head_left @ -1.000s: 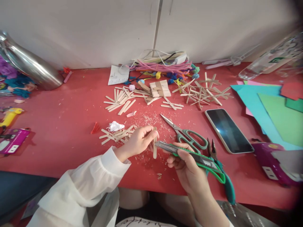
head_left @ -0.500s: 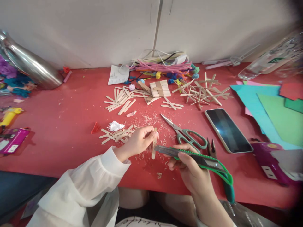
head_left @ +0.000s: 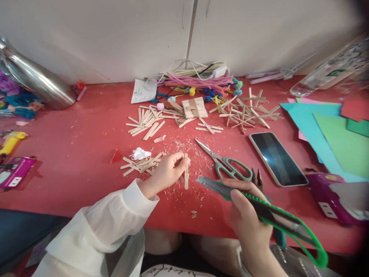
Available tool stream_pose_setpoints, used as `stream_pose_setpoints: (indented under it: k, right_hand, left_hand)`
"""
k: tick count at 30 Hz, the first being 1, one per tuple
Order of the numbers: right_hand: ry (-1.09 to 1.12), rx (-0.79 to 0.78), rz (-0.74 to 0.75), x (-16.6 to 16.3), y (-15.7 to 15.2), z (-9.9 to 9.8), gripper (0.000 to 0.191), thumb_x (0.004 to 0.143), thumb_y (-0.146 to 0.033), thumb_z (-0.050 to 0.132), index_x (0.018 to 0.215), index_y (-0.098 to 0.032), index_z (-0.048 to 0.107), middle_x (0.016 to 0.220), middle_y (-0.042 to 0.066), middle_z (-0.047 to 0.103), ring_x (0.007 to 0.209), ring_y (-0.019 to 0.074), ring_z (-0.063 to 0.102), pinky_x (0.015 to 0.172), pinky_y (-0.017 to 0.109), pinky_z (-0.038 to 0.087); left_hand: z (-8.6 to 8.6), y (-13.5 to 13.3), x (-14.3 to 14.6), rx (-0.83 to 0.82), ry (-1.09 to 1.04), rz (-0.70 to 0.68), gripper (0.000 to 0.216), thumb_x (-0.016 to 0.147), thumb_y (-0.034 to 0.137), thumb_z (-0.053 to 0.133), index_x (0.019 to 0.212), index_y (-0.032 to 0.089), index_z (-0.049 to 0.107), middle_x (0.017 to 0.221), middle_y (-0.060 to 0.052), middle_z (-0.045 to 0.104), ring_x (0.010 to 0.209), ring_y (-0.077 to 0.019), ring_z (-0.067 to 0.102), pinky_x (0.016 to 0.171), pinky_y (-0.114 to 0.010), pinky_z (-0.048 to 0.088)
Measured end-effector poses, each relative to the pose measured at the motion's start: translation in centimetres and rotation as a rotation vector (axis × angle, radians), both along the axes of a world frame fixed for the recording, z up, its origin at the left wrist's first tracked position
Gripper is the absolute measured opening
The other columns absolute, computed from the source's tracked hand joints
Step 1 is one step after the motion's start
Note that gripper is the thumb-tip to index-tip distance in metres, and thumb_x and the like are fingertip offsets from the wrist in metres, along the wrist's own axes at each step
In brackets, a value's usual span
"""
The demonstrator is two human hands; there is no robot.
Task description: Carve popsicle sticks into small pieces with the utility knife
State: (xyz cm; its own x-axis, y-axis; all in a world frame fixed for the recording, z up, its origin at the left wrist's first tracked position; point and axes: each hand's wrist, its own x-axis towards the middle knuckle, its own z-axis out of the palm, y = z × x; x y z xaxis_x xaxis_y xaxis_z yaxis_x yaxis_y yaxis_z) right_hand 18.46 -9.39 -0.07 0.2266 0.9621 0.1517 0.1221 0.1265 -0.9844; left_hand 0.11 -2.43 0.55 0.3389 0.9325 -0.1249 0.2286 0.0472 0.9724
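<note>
Near the middle of the red table, my left hand (head_left: 170,169) pinches a wooden craft stick (head_left: 186,179) by its upper part, the stick standing roughly lengthwise to me. My right hand (head_left: 249,211) is closed around a green and black utility knife (head_left: 276,215). Its blade points left and stands a short way to the right of the stick, apart from it. Wood shavings (head_left: 180,146) lie scattered around the stick. Grey-green scissors (head_left: 227,163) rest just beyond my right hand, and pliers (head_left: 258,177) lie partly hidden behind it.
Loose craft sticks (head_left: 147,121) lie in several piles, one beside crumpled white material (head_left: 141,154). A phone (head_left: 278,157), coloured paper (head_left: 331,134) and a purple glue gun (head_left: 328,196) are to the right. A steel flask (head_left: 43,77) leans at the far left; pink pipe cleaners (head_left: 198,81) lie behind.
The knife in my right hand has moved right and toward me, its blade leaving the stick. My left hand with the stick has shifted slightly left.
</note>
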Motion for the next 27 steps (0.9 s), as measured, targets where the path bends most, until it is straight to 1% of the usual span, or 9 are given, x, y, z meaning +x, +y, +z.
stream_pose_setpoints:
  k: [1,3,5,7,12,16,19,23,27]
  right_hand:
    - [-0.058,0.041,-0.012,0.0,0.1,0.4,0.009,0.079,-0.026,0.056,0.079,-0.024,0.065,0.082,0.002,0.069,0.082,0.022,0.065,0.077,0.038,0.048]
    - [-0.228,0.145,0.009,-0.3,0.4,1.2,0.01,0.077,-0.019,0.057,0.081,-0.024,0.064,0.095,0.004,0.067,0.09,0.0226,0.062,0.082,0.039,0.045]
    - [-0.513,0.315,0.104,-0.7,0.9,1.6,0.021,0.079,-0.011,0.051,0.091,-0.024,0.061,0.093,0.004,0.066,0.087,0.0204,0.061,0.079,0.037,0.047]
    - [-0.658,0.416,0.177,-1.1,1.4,1.5,0.026,0.079,-0.007,0.05,0.097,-0.025,0.058,0.083,0.003,0.065,0.083,0.0197,0.059,0.075,0.035,0.048]
    - [-0.786,0.487,0.248,-1.9,2.1,0.7,0.02,0.075,-0.011,0.059,0.091,-0.022,0.06,0.064,0.001,0.058,0.073,0.0207,0.053,0.073,0.037,0.045]
    - [-0.817,0.5,0.237,-2.4,2.3,0.5,0.007,0.08,-0.014,0.057,0.083,-0.02,0.06,0.057,-0.001,0.054,0.062,0.0165,0.049,0.078,0.037,0.043]
    - [-0.826,0.503,0.234,-2.5,2.5,0.5,0.01,0.081,-0.013,0.054,0.078,-0.021,0.058,0.056,-0.002,0.054,0.06,0.0152,0.049,0.079,0.037,0.042]
    - [-0.836,0.502,0.188,-2.1,2.7,0.4,0.013,0.077,-0.009,0.055,0.074,-0.021,0.055,0.057,-0.002,0.056,0.059,0.0147,0.049,0.079,0.037,0.042]
    - [-0.824,0.526,0.139,-1.8,2.7,0.5,0.015,0.075,-0.007,0.056,0.071,-0.021,0.053,0.053,-0.004,0.053,0.056,0.0131,0.048,0.08,0.037,0.042]
  left_hand:
    - [0.0,0.0,0.0,0.02,0.022,0.016,0.028,0.09,0.037,0.043,0.07,0.018,0.046,0.05,0.005,0.053,0.042,-0.0078,0.055,0.043,-0.017,0.041]
    - [0.1,-0.1,0.1,0.02,0.029,0.028,0.028,0.09,0.037,0.043,0.069,0.018,0.046,0.051,0.005,0.053,0.042,-0.0077,0.054,0.042,-0.017,0.041]
    - [0.2,-0.1,0.1,-0.019,-0.006,0.019,0.028,0.09,0.037,0.042,0.07,0.018,0.045,0.05,0.005,0.053,0.042,-0.0083,0.055,0.042,-0.018,0.041]
    - [0.2,-0.1,0.1,-0.066,-0.065,0.002,0.028,0.09,0.039,0.042,0.071,0.018,0.045,0.05,0.005,0.054,0.041,-0.009,0.056,0.041,-0.018,0.043]
    - [0.4,-0.2,0.2,-0.132,-0.203,-0.044,0.027,0.089,0.04,0.045,0.073,0.018,0.046,0.048,0.006,0.054,0.039,-0.0097,0.057,0.04,-0.017,0.045]
    - [0.7,-0.4,0.3,-0.136,-0.22,-0.067,0.027,0.088,0.037,0.047,0.07,0.018,0.044,0.045,0.006,0.054,0.038,-0.0087,0.056,0.039,-0.015,0.043]
    - [0.8,-0.5,0.3,-0.144,-0.191,-0.115,0.026,0.089,0.035,0.045,0.07,0.018,0.043,0.045,0.006,0.054,0.037,-0.0086,0.054,0.038,-0.016,0.042]
    - [0.6,-0.5,0.1,-0.156,-0.149,-0.16,0.028,0.089,0.037,0.046,0.069,0.018,0.042,0.048,0.006,0.053,0.039,-0.0091,0.055,0.037,-0.016,0.041]
    - [0.4,-0.5,0.2,-0.151,-0.136,-0.149,0.026,0.088,0.037,0.046,0.071,0.019,0.042,0.047,0.006,0.054,0.04,-0.0097,0.056,0.039,-0.017,0.042]
